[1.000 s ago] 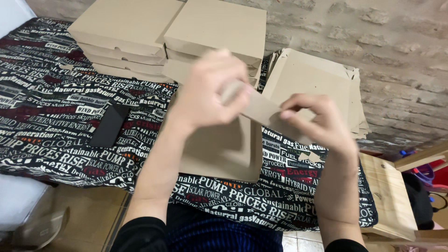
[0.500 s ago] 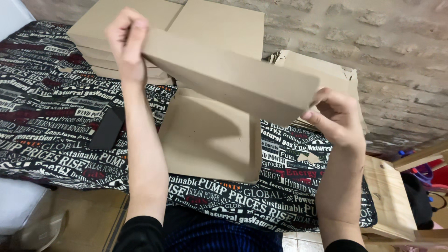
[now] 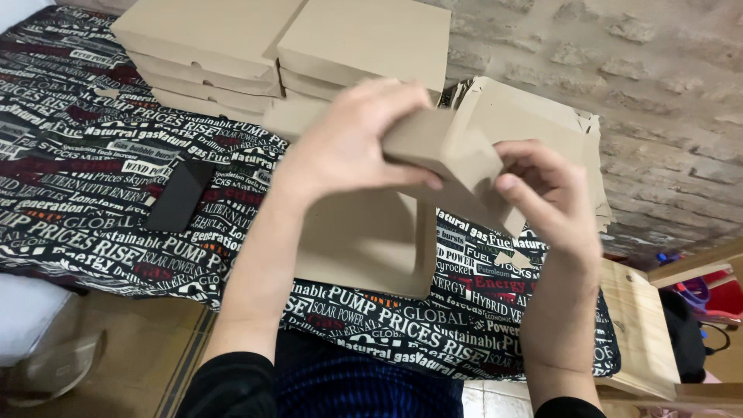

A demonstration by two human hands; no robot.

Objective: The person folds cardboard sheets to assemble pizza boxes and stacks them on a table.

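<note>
A flat brown cardboard box blank (image 3: 453,159) is held up in front of me, partly folded, its lower panel (image 3: 364,240) hanging toward the table. My left hand (image 3: 348,147) grips the folded upper part from the left, thumb underneath. My right hand (image 3: 546,193) pinches the same fold from the right side. Both hands are close together above the table covered in a black cloth with printed lettering (image 3: 85,178).
Two stacks of folded flat cardboard boxes (image 3: 279,46) stand at the back. More unfolded blanks (image 3: 542,116) lean at the right against a brick wall. A black rectangular object (image 3: 179,195) lies on the cloth at left. A wooden stool (image 3: 638,325) stands at right.
My left hand has come down from the far upper left to meet my right hand. The long cardboard panel, stretched out before, is now folded in between both hands.
</note>
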